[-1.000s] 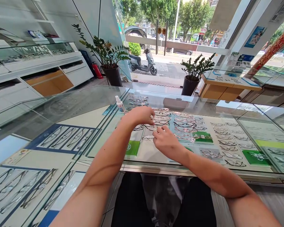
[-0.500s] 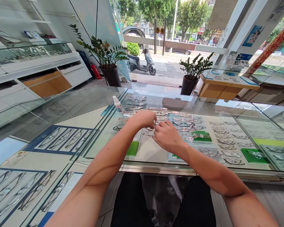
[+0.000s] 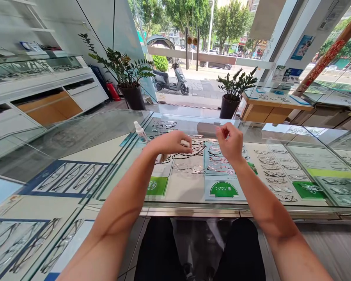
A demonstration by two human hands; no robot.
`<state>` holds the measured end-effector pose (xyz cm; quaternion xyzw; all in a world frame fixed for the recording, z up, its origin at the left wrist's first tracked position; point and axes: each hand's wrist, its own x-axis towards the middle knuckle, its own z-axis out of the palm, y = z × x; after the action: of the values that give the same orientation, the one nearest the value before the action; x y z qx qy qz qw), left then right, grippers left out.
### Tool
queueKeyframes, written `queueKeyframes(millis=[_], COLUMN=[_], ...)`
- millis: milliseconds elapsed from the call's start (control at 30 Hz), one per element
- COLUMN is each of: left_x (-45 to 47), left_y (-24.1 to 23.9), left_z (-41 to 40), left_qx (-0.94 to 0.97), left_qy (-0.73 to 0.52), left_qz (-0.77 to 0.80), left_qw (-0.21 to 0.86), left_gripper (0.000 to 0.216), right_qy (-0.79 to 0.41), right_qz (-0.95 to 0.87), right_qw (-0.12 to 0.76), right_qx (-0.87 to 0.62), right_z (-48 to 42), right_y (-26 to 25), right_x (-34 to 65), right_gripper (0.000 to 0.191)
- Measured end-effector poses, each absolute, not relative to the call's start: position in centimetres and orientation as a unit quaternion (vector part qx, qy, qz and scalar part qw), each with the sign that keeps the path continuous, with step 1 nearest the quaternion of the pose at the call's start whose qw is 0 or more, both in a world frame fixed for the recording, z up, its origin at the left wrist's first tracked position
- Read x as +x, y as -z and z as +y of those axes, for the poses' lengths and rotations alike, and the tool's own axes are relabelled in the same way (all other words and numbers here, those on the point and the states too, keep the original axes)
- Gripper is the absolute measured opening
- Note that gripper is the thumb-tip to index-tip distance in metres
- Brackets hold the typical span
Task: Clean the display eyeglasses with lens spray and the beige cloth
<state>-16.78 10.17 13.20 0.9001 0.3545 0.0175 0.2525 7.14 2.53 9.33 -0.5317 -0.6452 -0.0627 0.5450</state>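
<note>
My left hand (image 3: 174,142) hovers over the glass counter (image 3: 190,199), its fingers bent down and closed. A small pale patch shows between the thumb and fingers; I cannot make out what it is. Below and beside it lie eyeglasses (image 3: 190,152) with dark and thin metal frames. My right hand (image 3: 231,141) is raised to the right, fingers curled into a pinch; whatever they hold, if anything, is hidden. Rows of pinkish eyeglasses (image 3: 219,160) lie beneath that hand. A white spray bottle (image 3: 140,132) stands upright to the left of my left hand.
A green-and-white brand card (image 3: 224,189) and a green card (image 3: 157,186) lie near the counter's front edge. More eyeglasses (image 3: 270,174) are laid out to the right and left. Beyond the counter stand two potted plants (image 3: 230,105) and a glass door.
My right hand has moved away from my left, up and to the right. My left hand has stayed over the eyeglasses. The brand card is now uncovered, and the view has shifted slightly.
</note>
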Motion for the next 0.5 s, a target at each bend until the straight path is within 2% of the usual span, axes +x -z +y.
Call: queueKeyframes(millis=[100,267,500], left_x=[-17.2,-14.6,-11.7], left_y=[-13.8,-12.8,-12.3], left_z=[10.0,8.6,7.5], left_qx=[0.866,0.754,0.731], left_qy=[-0.176,-0.430,-0.485], left_qz=[0.322,0.279,0.250], left_qw=[0.341,0.411,0.409], left_gripper=[0.032,0.038,0.041], right_qy=[0.007,-0.178,-0.267], right_qz=[-0.627,-0.665,-0.610], right_qw=[0.596,0.591,0.642], right_qx=[-0.500,-0.421,-0.380], right_z=[2.6,2.0,2.2], right_y=[-9.7,-9.7,-9.8], right_x=[7.5,6.1,5.8], right_gripper=[0.038,0.034,0.041])
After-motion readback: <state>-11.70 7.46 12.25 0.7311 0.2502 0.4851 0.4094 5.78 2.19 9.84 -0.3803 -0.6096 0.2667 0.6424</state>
